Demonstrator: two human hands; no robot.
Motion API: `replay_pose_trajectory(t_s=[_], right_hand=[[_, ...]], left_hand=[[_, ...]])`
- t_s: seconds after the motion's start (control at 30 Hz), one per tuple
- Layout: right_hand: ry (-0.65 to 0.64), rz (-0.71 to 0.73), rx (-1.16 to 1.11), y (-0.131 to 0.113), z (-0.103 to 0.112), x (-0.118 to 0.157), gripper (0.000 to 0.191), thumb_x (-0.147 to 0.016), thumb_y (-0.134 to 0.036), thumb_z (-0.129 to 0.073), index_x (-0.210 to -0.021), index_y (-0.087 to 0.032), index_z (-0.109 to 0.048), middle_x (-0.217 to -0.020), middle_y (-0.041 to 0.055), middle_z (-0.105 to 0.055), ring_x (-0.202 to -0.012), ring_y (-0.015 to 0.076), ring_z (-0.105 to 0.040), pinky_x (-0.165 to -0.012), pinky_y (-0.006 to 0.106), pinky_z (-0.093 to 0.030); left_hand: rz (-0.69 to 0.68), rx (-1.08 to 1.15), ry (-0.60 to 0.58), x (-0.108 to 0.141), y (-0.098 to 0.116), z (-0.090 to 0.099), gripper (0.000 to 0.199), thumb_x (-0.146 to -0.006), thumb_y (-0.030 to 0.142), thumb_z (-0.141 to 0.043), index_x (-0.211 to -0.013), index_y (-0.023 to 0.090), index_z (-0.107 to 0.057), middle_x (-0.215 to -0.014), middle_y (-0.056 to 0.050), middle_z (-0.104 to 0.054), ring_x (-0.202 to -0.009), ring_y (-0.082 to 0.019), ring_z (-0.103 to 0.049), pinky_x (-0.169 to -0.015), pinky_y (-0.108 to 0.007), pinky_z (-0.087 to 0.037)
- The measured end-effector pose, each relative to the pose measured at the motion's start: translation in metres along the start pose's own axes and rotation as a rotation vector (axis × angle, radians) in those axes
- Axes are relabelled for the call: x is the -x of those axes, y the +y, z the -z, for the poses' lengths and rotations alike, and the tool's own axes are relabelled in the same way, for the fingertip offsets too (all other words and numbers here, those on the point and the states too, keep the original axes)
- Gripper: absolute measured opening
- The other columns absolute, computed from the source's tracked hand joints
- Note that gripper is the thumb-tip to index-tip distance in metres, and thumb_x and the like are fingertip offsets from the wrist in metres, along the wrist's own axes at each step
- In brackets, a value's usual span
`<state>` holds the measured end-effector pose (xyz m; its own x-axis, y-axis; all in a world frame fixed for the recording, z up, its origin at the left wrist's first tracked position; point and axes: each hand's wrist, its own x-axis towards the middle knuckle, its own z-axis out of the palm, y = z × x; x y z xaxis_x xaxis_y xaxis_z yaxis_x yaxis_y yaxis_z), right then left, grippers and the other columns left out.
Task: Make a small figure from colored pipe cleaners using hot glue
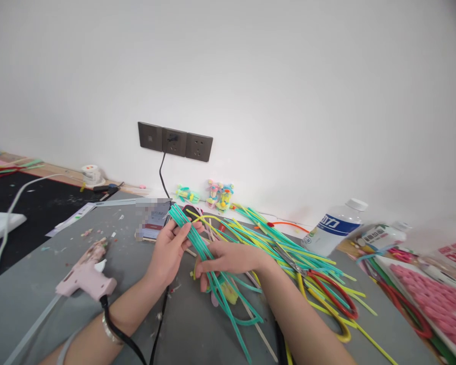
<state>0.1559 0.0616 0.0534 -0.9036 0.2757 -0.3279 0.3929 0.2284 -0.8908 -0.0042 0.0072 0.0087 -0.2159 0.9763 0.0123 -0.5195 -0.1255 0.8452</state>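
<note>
A bundle of teal pipe cleaners (200, 244) slants across the middle of the view, gripped in both hands. Near its upper end, my left hand (172, 242) pinches the bundle between thumb and fingers. Lower down, my right hand (224, 258) is closed around the same strands, whose loose ends bend and fan out below. Under them on the grey mat lies a small yellow and pink fuzzy piece (228, 291), partly hidden. To the right spreads a pile of teal and yellow pipe cleaners (289, 256), with red-and-yellow-handled scissors (307, 274) on top.
A pink glue gun (85, 279) rests at left, its black cord passing over my left forearm. Behind the hands is a phone (155, 220). Small fuzzy figures (220, 195) stand against the wall, below sockets (175, 142). At right are a bottle (336, 225) and pink braided material (433, 304).
</note>
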Motion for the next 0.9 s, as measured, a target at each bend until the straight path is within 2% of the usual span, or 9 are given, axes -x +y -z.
replay_pose_trajectory(t_s=[0.1, 0.27, 0.33, 0.47, 0.63, 0.77, 0.83, 0.9], right_hand=[[-0.067, 0.043, -0.138, 0.0038, -0.0010, -0.0013, 0.039, -0.091, -0.052, -0.052, -0.076, -0.017, -0.061, -0.066, 0.0013, -0.069, -0.072, 0.0153, -0.065, -0.083, 0.029, -0.048], [-0.102, -0.001, -0.211, 0.0041, 0.0005, 0.0008, 0.044, -0.091, -0.057, -0.049, -0.076, -0.017, -0.059, -0.061, 0.0016, -0.070, -0.067, 0.0171, -0.069, -0.082, 0.032, -0.049], [-0.134, -0.008, -0.219, 0.0027, 0.0014, 0.0020, 0.044, -0.093, -0.057, -0.047, -0.077, -0.017, -0.060, -0.060, 0.0020, -0.070, -0.070, 0.0178, -0.070, -0.085, 0.033, -0.049], [-0.119, 0.025, -0.201, 0.0026, 0.0033, 0.0047, 0.044, -0.095, -0.054, -0.044, -0.080, -0.017, -0.062, -0.061, 0.0023, -0.071, -0.076, 0.0170, -0.070, -0.091, 0.032, -0.046], [-0.166, -0.028, -0.276, 0.0041, 0.0050, 0.0078, 0.046, -0.096, -0.053, -0.044, -0.083, -0.015, -0.066, -0.062, 0.0035, -0.072, -0.065, 0.0152, -0.068, -0.073, 0.027, -0.049], [-0.243, -0.060, -0.308, 0.0059, 0.0052, 0.0063, 0.047, -0.097, -0.050, -0.043, -0.081, -0.013, -0.067, -0.061, 0.0040, -0.070, -0.058, 0.0135, -0.064, -0.062, 0.025, -0.049], [-0.305, -0.071, -0.340, 0.0079, 0.0052, 0.0051, 0.048, -0.097, -0.049, -0.043, -0.080, -0.012, -0.067, -0.061, 0.0042, -0.070, -0.058, 0.0138, -0.064, -0.060, 0.025, -0.048], [-0.389, -0.080, -0.357, 0.0097, 0.0057, 0.0048, 0.049, -0.097, -0.050, -0.042, -0.081, -0.012, -0.068, -0.059, 0.0040, -0.070, -0.060, 0.0146, -0.066, -0.064, 0.026, -0.049]], left_hand=[[-0.010, 0.016, 0.015, 0.0002, 0.0009, -0.0011, 0.033, -0.072, 0.036, -0.081, -0.093, 0.016, -0.065, -0.091, -0.007, -0.077, -0.093, -0.024, -0.073, -0.072, -0.027, -0.059], [-0.016, 0.049, 0.025, 0.0009, -0.0003, -0.0010, 0.035, -0.072, 0.035, -0.081, -0.098, 0.017, -0.066, -0.091, -0.007, -0.077, -0.095, -0.023, -0.073, -0.073, -0.027, -0.059], [-0.011, 0.058, 0.019, 0.0011, -0.0009, -0.0006, 0.036, -0.073, 0.034, -0.081, -0.101, 0.018, -0.066, -0.094, -0.008, -0.077, -0.097, -0.024, -0.072, -0.075, -0.028, -0.060], [0.007, 0.081, 0.024, 0.0009, -0.0005, -0.0012, 0.037, -0.074, 0.034, -0.080, -0.105, 0.018, -0.068, -0.098, -0.009, -0.077, -0.102, -0.026, -0.071, -0.081, -0.031, -0.060], [0.018, 0.124, 0.033, 0.0009, 0.0013, -0.0027, 0.035, -0.075, 0.037, -0.079, -0.102, 0.017, -0.070, -0.101, -0.010, -0.077, -0.107, -0.028, -0.069, -0.088, -0.036, -0.058], [0.033, 0.138, 0.015, 0.0028, 0.0026, -0.0037, 0.038, -0.077, 0.041, -0.076, -0.105, 0.016, -0.070, -0.103, -0.012, -0.076, -0.107, -0.029, -0.069, -0.089, -0.037, -0.057], [0.067, 0.136, -0.016, 0.0048, 0.0031, -0.0050, 0.040, -0.077, 0.040, -0.077, -0.107, 0.015, -0.069, -0.101, -0.012, -0.077, -0.104, -0.028, -0.070, -0.088, -0.037, -0.057], [0.111, 0.140, -0.058, 0.0073, 0.0037, -0.0069, 0.036, -0.076, 0.039, -0.078, -0.101, 0.015, -0.069, -0.097, -0.011, -0.078, -0.100, -0.028, -0.072, -0.087, -0.037, -0.057]])
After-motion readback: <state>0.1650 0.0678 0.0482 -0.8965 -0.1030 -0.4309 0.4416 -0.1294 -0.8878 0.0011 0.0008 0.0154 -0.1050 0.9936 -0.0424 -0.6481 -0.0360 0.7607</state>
